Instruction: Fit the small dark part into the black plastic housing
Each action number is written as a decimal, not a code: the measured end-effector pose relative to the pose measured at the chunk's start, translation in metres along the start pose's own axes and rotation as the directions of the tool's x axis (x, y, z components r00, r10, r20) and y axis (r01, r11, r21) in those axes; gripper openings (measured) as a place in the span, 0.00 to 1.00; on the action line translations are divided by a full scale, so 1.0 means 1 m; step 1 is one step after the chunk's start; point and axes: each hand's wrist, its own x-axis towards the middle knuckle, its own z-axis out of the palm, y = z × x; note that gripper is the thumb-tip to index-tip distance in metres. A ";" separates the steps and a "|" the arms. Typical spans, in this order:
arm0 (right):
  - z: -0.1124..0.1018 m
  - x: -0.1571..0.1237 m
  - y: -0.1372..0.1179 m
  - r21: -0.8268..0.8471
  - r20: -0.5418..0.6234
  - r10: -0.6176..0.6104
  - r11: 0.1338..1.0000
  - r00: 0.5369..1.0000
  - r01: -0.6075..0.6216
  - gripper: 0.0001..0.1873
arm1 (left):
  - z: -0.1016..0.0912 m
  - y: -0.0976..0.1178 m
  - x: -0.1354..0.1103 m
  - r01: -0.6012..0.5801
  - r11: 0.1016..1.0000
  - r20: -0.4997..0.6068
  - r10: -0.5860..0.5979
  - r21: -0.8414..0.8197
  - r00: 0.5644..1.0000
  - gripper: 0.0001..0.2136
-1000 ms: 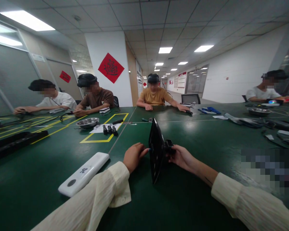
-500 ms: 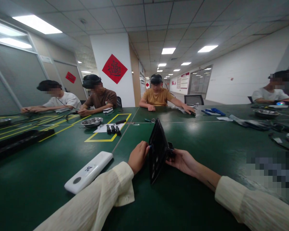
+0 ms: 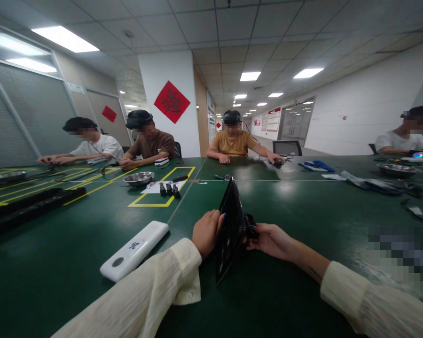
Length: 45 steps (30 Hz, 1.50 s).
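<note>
A thin black flat panel (image 3: pixel 230 234), like a tablet or small screen, stands on edge above the table between my hands. My left hand (image 3: pixel 207 230) is closed on its left side, the thumb lying against the panel's face and some fingers hidden. On the panel's right side sticks out a black bracket-like part (image 3: pixel 249 225). My right hand (image 3: pixel 273 240) pinches this part between thumb and fingers. To the left of my left hand lies a white oblong device (image 3: pixel 136 251) with a dark round spot and a handwritten mark.
The green table (image 3: pixel 74 291) bears a metal bowl (image 3: pixel 139 179), several small black pieces (image 3: pixel 169 189) on white paper, and a green-handled tool (image 3: pixel 222 177). A long black tray (image 3: pixel 31 206) lies left. A person opposite (image 3: pixel 231 141) reaches toward a dark object. Blue cloth (image 3: pixel 317 166) and plastic bags lie right.
The panel's lower edge has swung toward me and a little left, so it leans more. Both hands keep hold of it. The view has shifted slightly.
</note>
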 end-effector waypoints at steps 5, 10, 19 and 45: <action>0.000 0.000 0.000 -0.022 0.025 -0.012 1.000 1.000 0.012 0.11 | -0.003 0.001 0.001 -0.034 0.999 0.026 0.034 0.017 0.999 0.20; 0.001 0.000 0.001 -0.097 0.063 -0.039 0.994 0.997 0.045 0.12 | -0.004 0.000 0.002 -0.039 0.999 0.065 0.041 -0.036 0.997 0.22; 0.004 0.001 0.003 -0.161 0.075 -0.077 0.983 0.994 0.089 0.13 | -0.009 0.000 0.001 0.121 0.993 0.144 -0.119 -0.005 0.982 0.25; 0.005 0.002 0.003 -0.051 -0.092 -0.097 0.994 0.991 0.092 0.10 | -0.009 -0.005 0.002 -0.049 0.999 0.171 0.044 0.022 0.984 0.24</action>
